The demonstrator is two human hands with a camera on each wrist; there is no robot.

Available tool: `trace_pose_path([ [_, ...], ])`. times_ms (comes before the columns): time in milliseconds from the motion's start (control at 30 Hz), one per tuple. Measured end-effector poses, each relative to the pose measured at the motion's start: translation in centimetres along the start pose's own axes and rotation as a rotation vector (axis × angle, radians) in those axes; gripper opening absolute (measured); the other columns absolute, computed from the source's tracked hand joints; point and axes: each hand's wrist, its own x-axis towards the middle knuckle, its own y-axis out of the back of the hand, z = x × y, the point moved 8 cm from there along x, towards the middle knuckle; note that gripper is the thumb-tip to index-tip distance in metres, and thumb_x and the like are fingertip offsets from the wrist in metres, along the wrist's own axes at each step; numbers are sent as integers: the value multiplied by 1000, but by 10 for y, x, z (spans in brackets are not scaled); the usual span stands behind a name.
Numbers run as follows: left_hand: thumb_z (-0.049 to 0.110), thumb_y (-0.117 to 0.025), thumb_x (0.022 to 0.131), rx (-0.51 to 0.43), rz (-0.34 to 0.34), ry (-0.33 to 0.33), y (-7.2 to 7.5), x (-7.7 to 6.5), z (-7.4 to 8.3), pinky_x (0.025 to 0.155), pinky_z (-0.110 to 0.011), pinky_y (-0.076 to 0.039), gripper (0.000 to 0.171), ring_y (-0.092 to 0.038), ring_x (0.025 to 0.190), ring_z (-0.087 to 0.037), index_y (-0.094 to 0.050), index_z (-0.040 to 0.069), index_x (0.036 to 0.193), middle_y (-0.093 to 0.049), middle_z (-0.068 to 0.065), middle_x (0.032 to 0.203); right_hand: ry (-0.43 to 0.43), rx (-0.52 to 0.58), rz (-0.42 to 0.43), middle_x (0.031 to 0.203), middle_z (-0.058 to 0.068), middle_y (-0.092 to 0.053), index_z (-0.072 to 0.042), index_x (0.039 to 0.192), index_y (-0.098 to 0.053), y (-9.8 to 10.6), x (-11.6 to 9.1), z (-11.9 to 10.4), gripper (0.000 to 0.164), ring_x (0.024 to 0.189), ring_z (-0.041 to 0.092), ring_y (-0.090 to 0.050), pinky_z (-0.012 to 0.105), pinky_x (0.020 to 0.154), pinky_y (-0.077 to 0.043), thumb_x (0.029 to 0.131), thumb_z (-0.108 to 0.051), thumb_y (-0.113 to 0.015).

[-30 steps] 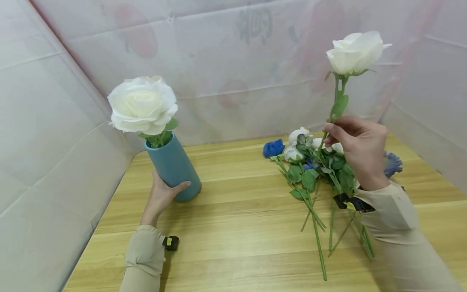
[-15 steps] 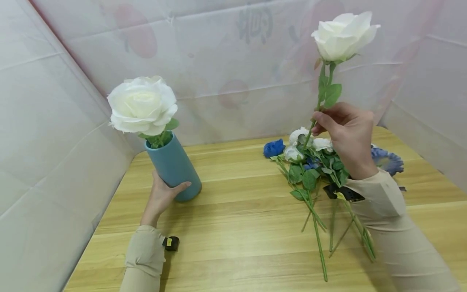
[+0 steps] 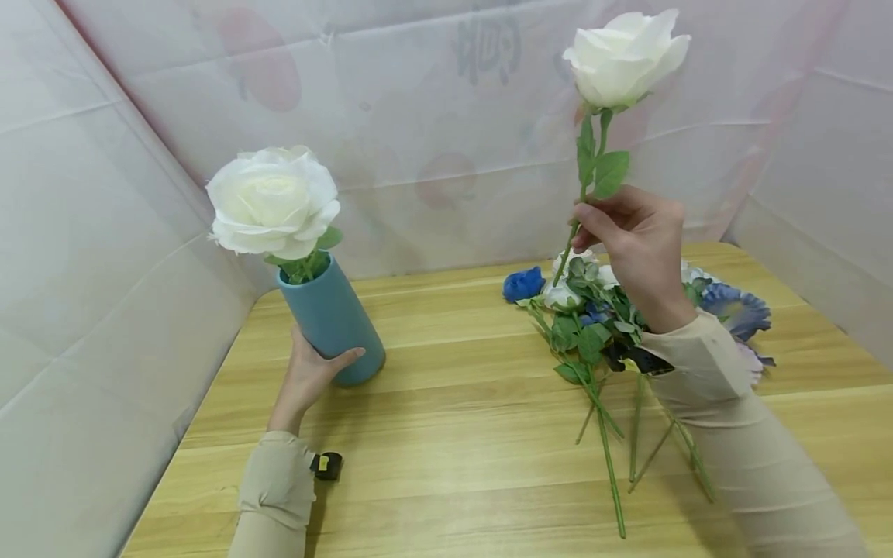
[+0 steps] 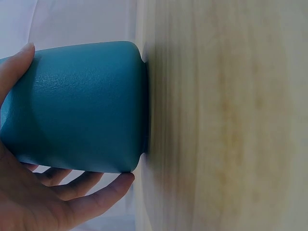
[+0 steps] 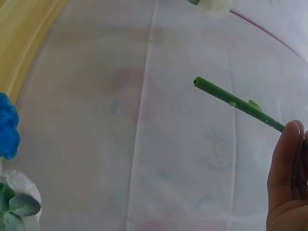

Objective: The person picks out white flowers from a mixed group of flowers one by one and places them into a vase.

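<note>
On the left of the head view stands a blue-green vase (image 3: pixel 333 322) holding one white rose (image 3: pixel 274 203). My left hand (image 3: pixel 307 376) grips the vase low on its side; in the left wrist view the thumb and fingers lie on opposite sides of the vase (image 4: pixel 86 106). My right hand (image 3: pixel 645 252) pinches the green stem of a second white rose (image 3: pixel 624 62), raised above a pile of flowers. The bare lower end of that stem (image 5: pixel 236 102) sticks out past the fingertips in the right wrist view.
Beneath the right hand lie several artificial flowers on the wooden table (image 3: pixel 432 434): a blue rose (image 3: pixel 523 284), white blooms (image 3: pixel 560 294), a purple-blue flower (image 3: pixel 736 310) and loose green stems (image 3: pixel 608 465). Pale cloth walls (image 3: pixel 391 116) close in the back and sides.
My right hand has moved left and slightly upward with the white rose, uncovering more of the purple-blue flower. The left hand and the vase have stayed in place.
</note>
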Motion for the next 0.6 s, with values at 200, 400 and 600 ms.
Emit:
trace_pose_path([
  [200, 22, -81, 89, 1, 6, -13, -1, 1, 1, 116, -64, -24, 115, -22, 146, -46, 9, 7, 158, -15, -26, 161, 38, 12, -27, 73, 10, -72, 8, 91, -75, -14, 4, -3, 9, 56, 14, -64, 24, 56, -57, 91, 12, -68],
  [400, 22, -81, 89, 10, 5, -11, -1, 1, 1, 116, -65, -24, 115, -22, 146, -46, 9, 6, 158, -15, -27, 160, 22, 18, -26, 73, 9, -72, 8, 89, -75, -20, 5, 0, 9, 54, 14, -64, 25, 54, -57, 90, 14, -67],
  [600, 23, -81, 89, 10, 11, -4, 1, -2, 1, 116, -64, -24, 114, -22, 146, -46, 9, 6, 158, -15, -27, 160, 13, 9, -32, 73, 8, -71, 8, 90, -74, -28, 8, 4, 9, 55, 14, -64, 25, 56, -58, 91, 13, -67],
])
